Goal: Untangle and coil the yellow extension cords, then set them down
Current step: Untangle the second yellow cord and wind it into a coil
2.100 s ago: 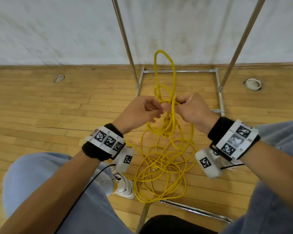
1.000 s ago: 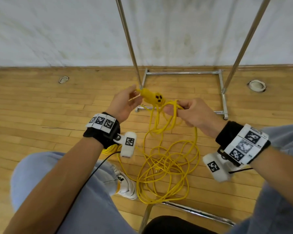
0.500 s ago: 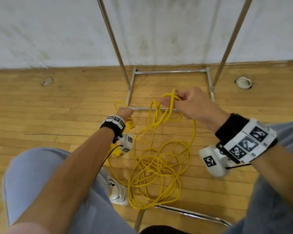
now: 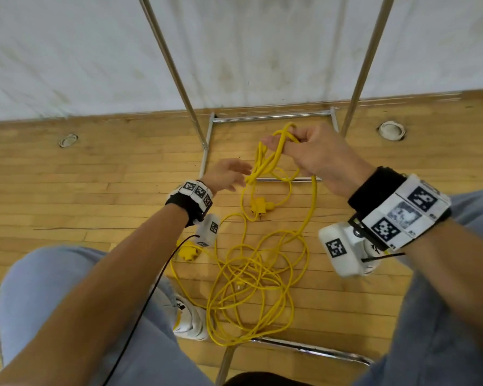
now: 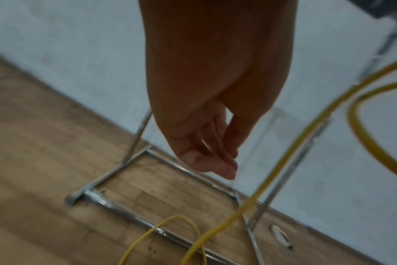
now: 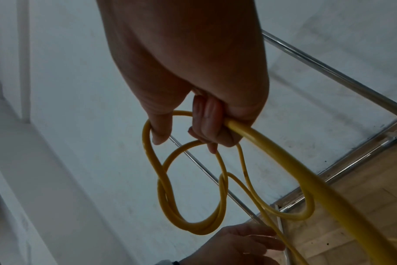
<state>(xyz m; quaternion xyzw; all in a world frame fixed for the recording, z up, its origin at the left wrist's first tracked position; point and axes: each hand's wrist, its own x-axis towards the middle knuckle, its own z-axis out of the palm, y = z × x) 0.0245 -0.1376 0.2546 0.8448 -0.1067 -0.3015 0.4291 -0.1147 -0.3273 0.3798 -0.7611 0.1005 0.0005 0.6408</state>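
Here, right hand (image 4: 319, 157): upper centre of the head view, fingers curled round several loops of the yellow extension cords (image 4: 258, 277).
Left hand (image 4: 226, 175): centre, lower than the right, fingers loose and slightly apart, holding nothing, just beside the hanging strands.
Cords: mostly a tangle on the wooden floor (image 4: 81, 190), lower centre; a plug (image 4: 258, 208) hangs among the strands.
Metal rack (image 4: 272, 118): upper centre, against the wall.

Yellow cords (image 4: 258, 277); tan plank floor (image 4: 95, 196); whitish smudged wall (image 4: 234, 48); chrome rack (image 4: 273, 118); black-and-white checkered wristbands (image 4: 402, 215); pale blue jeans (image 4: 53, 288).
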